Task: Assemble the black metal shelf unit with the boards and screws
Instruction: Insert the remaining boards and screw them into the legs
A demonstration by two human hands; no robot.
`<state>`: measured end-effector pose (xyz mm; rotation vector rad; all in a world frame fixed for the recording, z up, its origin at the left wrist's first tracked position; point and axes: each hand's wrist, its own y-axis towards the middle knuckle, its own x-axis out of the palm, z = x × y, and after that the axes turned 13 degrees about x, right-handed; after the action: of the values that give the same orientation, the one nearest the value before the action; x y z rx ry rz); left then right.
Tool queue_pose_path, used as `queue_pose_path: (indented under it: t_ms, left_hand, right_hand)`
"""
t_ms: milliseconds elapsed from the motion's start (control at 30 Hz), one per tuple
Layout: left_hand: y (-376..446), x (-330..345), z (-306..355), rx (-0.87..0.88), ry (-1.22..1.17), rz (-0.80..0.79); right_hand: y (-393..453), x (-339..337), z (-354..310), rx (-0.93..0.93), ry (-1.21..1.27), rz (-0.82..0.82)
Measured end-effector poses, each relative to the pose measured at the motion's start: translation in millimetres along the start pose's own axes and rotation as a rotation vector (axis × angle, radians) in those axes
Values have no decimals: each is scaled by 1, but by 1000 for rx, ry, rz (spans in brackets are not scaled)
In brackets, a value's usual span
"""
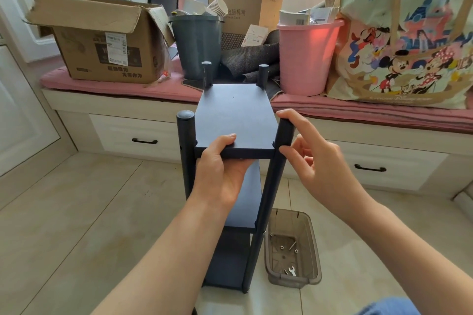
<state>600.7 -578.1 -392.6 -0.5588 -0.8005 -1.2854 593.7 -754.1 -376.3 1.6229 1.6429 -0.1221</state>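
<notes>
While the shelf unit stands upright on the tiled floor, with its long axis vertical and two lower boards seen below, the top board is held at its near edge. At far left a cardboard box is seen on the pink cushion, then a grey bin. The near-left post is left untouched, just left of the left hand. That hand is clamped on the board: the thumb is laid on top and the fingers are curled beneath the front edge, so the board is steadied from below. Just to the right, the near-right post is met by the right hand, whose fingers are spread apart; the forefinger is laid over the post's top and the thumb is set against its side near the board's corner. Nothing is seen gripped in it. The post lies directly left of this hand, touching it, so it is judged that the corner joint is being lined up or checked, and the right hand is the nearer one for fastening there. Lower right, a clear tub with screws and a small wrench is seen on the floor, well below the right hand, beside the unit's foot. A reach downward would be needed for hardware.
</notes>
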Motion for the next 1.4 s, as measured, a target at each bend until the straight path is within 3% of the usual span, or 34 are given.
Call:
queue_pose_path:
  t_ms: [533, 733, 967, 1400]
  left_hand:
    - [2, -1, 6, 3, -74, -58]
    - [1, 1, -4, 54, 45, -124]
    - [-7, -6, -19, 14, 350, -318]
    - [-1, -18, -17, 38, 375, -422]
  right_hand:
    - [2, 3, 2, 12, 16, -16]
    - [-1, -2, 7, 42, 52, -14]
    - [-3, -1, 4, 49, 112, -41]
    - [-10, -5, -1, 244, 210, 39]
